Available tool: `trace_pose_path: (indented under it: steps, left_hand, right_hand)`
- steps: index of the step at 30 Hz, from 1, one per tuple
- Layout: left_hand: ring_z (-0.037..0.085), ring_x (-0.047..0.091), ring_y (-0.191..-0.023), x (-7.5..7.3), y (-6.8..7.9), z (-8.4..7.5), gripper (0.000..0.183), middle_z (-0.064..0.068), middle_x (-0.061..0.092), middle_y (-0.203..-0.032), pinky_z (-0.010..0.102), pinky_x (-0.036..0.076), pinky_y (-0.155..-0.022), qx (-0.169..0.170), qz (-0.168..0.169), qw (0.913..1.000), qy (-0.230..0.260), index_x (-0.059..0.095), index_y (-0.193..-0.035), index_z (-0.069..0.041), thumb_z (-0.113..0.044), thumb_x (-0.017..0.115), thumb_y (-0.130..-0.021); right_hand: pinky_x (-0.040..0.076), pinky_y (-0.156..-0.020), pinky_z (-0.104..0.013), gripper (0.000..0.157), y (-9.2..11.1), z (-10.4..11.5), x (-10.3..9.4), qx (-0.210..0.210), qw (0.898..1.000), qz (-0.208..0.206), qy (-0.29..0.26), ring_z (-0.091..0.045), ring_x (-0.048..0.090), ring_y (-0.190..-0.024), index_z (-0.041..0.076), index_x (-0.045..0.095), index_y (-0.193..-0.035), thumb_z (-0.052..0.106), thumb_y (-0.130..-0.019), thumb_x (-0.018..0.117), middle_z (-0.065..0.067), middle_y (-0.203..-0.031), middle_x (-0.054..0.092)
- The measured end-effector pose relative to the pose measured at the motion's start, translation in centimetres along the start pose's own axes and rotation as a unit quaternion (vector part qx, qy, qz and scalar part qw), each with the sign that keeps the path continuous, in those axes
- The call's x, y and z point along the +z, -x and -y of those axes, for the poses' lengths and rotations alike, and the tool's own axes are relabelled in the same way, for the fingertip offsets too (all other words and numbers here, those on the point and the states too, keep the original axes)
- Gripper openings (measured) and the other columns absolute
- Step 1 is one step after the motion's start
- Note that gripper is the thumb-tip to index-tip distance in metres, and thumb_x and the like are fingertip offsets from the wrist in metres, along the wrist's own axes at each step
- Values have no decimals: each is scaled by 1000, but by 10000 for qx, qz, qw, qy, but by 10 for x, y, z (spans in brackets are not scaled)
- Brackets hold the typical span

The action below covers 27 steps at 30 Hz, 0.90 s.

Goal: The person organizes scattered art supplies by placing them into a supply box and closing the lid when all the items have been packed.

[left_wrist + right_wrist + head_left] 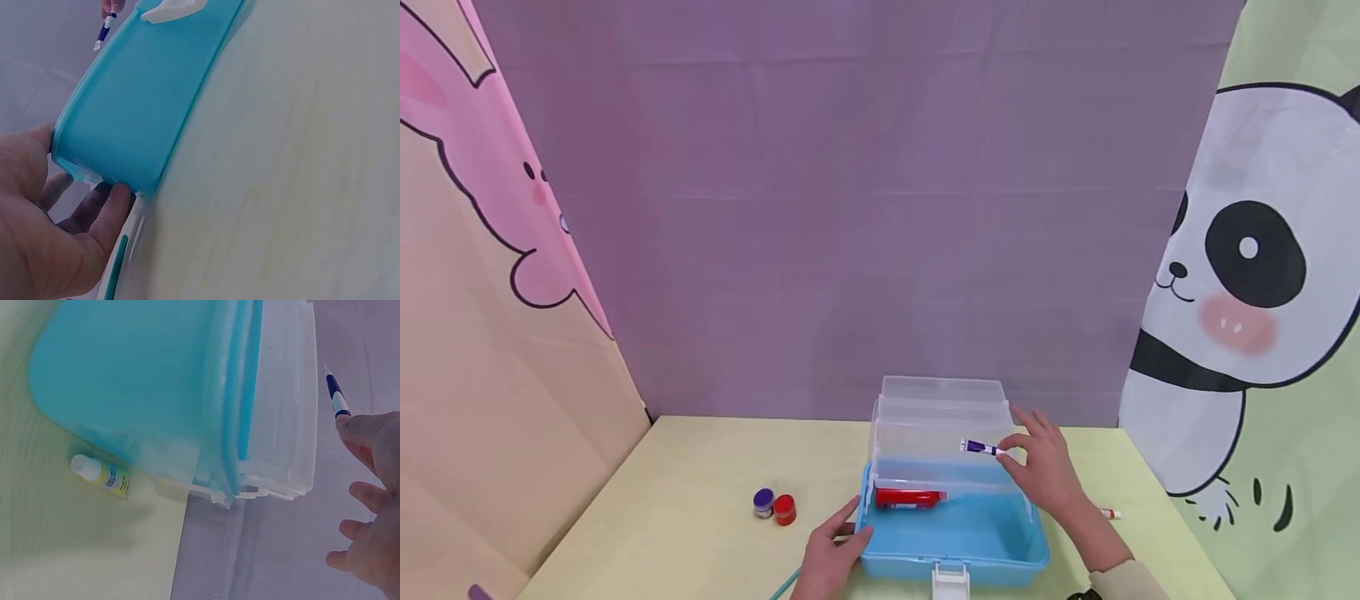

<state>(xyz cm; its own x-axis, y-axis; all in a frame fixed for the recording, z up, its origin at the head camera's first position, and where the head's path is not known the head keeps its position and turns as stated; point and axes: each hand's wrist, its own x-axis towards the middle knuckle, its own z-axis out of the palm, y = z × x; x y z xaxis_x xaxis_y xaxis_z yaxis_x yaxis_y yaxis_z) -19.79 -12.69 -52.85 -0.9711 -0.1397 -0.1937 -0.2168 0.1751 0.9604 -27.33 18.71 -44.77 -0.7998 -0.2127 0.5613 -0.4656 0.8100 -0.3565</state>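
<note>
A light-blue plastic box [955, 571] with a see-through lid [943, 433] stands on the table, its lid raised at the back. My left hand [831, 550] grips the box's left end; in the left wrist view its thumb is at the rim and its fingers lie against the end wall [106, 156]. Above the box, my right hand [1048, 467] pinches a small purple-and-white paint tube [977, 447] between thumb and forefinger, the other fingers spread. The tube [336, 394] points away from the hand. Inside the box, a red bottle [910, 498] lies along the back.
Two small paint jars, one purple-lidded [763, 502] and one red [785, 509], stand left of the box. A white-capped bottle with a yellow label [106, 476] lies at its right. An orange-and-white item [1110, 513] shows past my right forearm. A teal stick [785, 585] lies near my left hand.
</note>
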Motion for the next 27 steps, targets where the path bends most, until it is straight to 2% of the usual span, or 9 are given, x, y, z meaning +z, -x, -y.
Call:
trace_pose_path:
  steps: [9,17,21,27]
  left_hand:
    - [21,59,-81,1,2,0,63,11,61,-102,34,57,-71,15,-71,9999,-89,48,-143,-7,-26,73,-89]
    - [22,60,-82,2,0,-2,63,12,61,-102,35,57,-73,-4,-68,9999,-110,47,-144,-6,-25,72,-89]
    - [22,60,-82,0,-1,-2,63,12,62,-102,36,57,-73,28,-2,9999,-156,46,-144,-6,-26,72,-90]
    - [22,58,-85,1,0,1,63,12,60,-104,36,57,-73,37,1,10000,-36,47,-144,-8,-26,72,-90]
  right_hand:
    - [29,-100,-69,10,3,2,1,-31,10000,52,-51,-51,36,-130,14,75,-85,12,-78,82,-23,-139,50]
    - [37,-95,-67,26,1,-1,-7,-136,9997,-92,-170,-50,43,-125,6,72,-98,11,-75,84,-25,-134,53]
    - [43,-92,-62,21,2,-6,-13,-35,9998,-107,-177,-46,48,-122,6,72,-94,9,-76,83,-24,-131,55]
    - [45,-92,-60,16,8,-16,-19,143,9998,70,-99,-45,52,-116,6,72,-91,8,-78,80,-24,-126,58]
